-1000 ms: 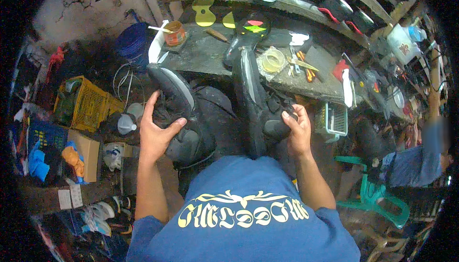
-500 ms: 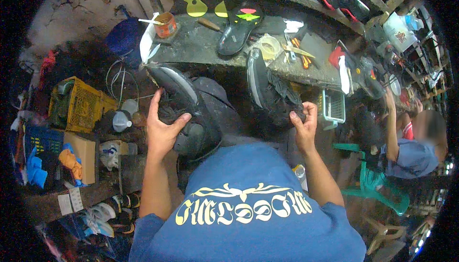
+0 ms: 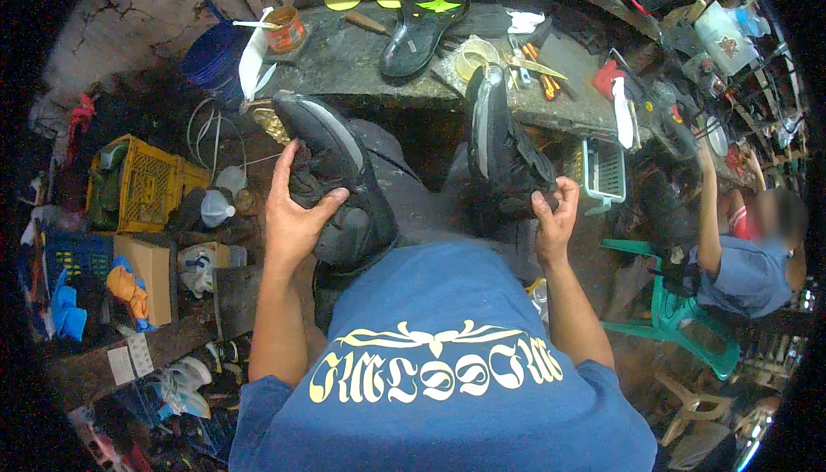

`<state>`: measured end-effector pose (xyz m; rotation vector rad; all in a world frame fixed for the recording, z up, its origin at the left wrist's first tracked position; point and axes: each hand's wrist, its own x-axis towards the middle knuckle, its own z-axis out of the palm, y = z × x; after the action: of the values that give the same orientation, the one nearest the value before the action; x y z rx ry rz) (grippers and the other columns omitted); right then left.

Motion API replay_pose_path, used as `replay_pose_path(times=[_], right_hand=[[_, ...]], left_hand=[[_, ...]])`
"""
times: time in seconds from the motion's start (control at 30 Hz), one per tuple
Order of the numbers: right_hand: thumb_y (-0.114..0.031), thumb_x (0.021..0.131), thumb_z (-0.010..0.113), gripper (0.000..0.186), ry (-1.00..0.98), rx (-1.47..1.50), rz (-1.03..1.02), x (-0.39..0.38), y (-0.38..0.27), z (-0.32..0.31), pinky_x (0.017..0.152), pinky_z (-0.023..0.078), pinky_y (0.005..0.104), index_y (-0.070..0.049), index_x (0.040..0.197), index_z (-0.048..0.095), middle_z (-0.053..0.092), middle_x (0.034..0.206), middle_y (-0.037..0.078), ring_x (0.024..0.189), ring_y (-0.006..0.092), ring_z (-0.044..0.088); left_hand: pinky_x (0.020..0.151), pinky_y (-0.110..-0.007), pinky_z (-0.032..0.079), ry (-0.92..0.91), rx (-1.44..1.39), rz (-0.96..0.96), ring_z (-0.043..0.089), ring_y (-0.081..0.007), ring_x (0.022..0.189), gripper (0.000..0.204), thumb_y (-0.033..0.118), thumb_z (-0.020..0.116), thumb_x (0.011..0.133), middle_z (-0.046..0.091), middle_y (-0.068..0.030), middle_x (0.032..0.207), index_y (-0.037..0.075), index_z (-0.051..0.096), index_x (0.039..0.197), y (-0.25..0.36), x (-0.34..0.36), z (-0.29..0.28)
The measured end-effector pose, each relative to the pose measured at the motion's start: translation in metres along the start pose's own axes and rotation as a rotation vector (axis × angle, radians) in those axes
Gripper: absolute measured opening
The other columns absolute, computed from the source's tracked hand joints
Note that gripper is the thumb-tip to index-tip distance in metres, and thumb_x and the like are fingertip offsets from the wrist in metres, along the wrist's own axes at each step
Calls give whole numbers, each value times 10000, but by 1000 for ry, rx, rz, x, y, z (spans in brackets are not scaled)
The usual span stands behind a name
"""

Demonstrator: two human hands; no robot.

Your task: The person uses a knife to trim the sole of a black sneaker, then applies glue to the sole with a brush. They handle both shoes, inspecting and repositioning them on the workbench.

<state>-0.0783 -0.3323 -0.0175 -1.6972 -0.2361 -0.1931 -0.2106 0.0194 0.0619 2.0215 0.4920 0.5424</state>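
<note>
My left hand (image 3: pixel 292 224) grips the heel end of a black shoe (image 3: pixel 348 155) with a pale grey strip along its edge, thumb on one side and fingers on the other. A second black shoe (image 3: pixel 514 158), with a similar strip, is pinched at its near end by my right hand (image 3: pixel 556 214). Both shoes stand over my lap with their far ends toward the workbench (image 3: pixel 344 76). The right one's tip reaches the bench edge; whether it touches cannot be made out. Some of my fingers are hidden behind the shoes.
On the bench lie a black shoe sole (image 3: pixel 422 33), an orange tin (image 3: pixel 285 30), a round pale container (image 3: pixel 473 57) and orange-handled tools (image 3: pixel 549 85). A yellow crate (image 3: pixel 142 186) stands left. At right are a light basket (image 3: pixel 602 175), green chair (image 3: pixel 680 326) and another person (image 3: pixel 747 274).
The right shoe has turned more upright and shifted slightly right. Its tip is closer to the round container. The left shoe stays in my left hand, and the bench sits higher in view.
</note>
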Motion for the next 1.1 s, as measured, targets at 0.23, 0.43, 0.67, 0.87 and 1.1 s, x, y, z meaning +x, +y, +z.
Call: replay_pose_path(times=[0.23, 0.43, 0.67, 0.87, 1.1], right_hand=[[-192, 840, 751, 463, -17, 36, -26, 1, 11, -5, 971, 349, 311, -46, 1194, 492, 459, 1111, 43, 1054, 157, 436], [-166, 891, 708, 379, -19, 68, -2, 11, -9, 23, 922, 397, 294, -45, 1184, 500, 506, 1103, 41, 1022, 134, 487], [-322, 905, 727, 575, -186, 237, 195, 58, -49, 121, 1076, 360, 402, 1, 1305, 469, 517, 1294, 154, 1264, 270, 454], [-207, 848, 774, 711, -255, 310, 333, 141, -83, 242, 930, 497, 397, 12, 1373, 347, 594, 1187, 192, 1088, 248, 583], [-76, 752, 640, 436, -534, -426, -398, 152, -93, 305, 948, 488, 507, 34, 1169, 577, 616, 1163, 267, 1083, 440, 601]], left_hand=[[1058, -361, 438, -21, -87, -15, 596, -246, 1198, 863, 97, 859, 705, 608, -168, 1321, 29, 436, 1454, -4, 1, 2], [1053, -362, 441, 59, 21, 33, 602, -243, 1181, 880, 90, 865, 699, 607, -169, 1314, 10, 424, 1457, -11, 1, -14], [1079, -369, 404, 230, 5, -51, 549, -250, 1228, 897, 138, 870, 717, 542, -185, 1375, -52, 396, 1454, -14, 0, -60], [1139, -404, 320, 299, 253, -22, 464, -310, 1329, 896, 205, 881, 716, 500, -202, 1432, -50, 418, 1439, -28, -12, -84], [1187, -405, 217, 336, 281, -104, 361, -289, 1407, 835, 220, 789, 845, 381, -193, 1540, -38, 344, 1502, -49, -6, -95]])
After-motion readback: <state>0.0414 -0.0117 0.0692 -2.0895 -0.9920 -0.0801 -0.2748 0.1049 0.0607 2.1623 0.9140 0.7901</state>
